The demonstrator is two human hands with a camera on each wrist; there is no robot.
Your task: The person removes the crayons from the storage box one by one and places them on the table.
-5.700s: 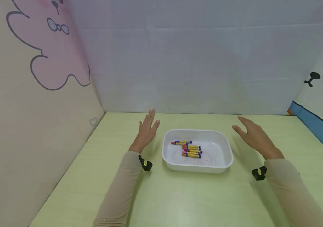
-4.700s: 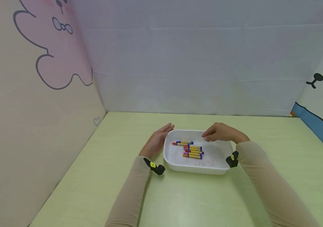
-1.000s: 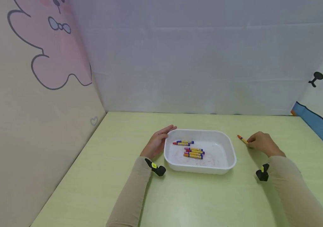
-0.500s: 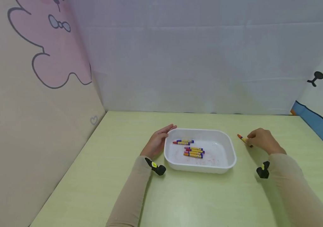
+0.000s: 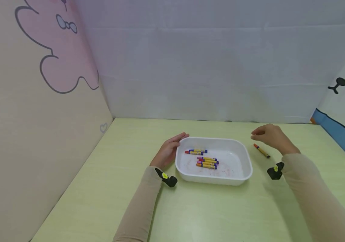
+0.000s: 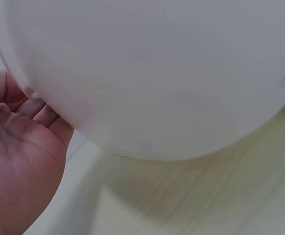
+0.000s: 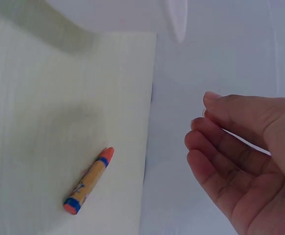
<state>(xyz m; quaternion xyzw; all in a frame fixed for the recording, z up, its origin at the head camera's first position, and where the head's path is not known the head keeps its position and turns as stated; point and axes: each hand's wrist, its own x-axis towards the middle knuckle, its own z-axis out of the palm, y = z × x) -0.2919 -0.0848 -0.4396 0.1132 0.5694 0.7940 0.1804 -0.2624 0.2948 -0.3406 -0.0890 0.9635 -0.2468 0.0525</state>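
Note:
The left hand [image 5: 167, 153] holds the left end of a white plastic tray [image 5: 215, 180], its fingers along the outside near the rim. In the left wrist view the wall of the tray [image 6: 171, 98] hides part of the fingers. Several crayons with yellow wrappers lie in the tray, among them an orange crayon [image 5: 206, 166] and a red-tipped crayon [image 5: 194, 153]. On the table right of the tray lies an orange-tipped crayon [image 5: 262, 151]. Above and behind it hovers the right hand [image 5: 273, 137], fingers loosely bent and nothing between them; in the right wrist view the same crayon [image 7: 89, 182] lies apart from it.
The pale green table [image 5: 178, 211] meets a plain pale back wall [image 5: 172, 74]. A side wall with a pink cartoon figure [image 5: 66, 67] stands at the left, one with a white and blue figure [image 5: 336, 129] at the right. Small black cameras sit on both wrists.
The right hand has let go of the orange-tipped crayon, which stays on the table, and has risen away and leftward. Earlier it took that crayon out of the tray. The left hand stays put.

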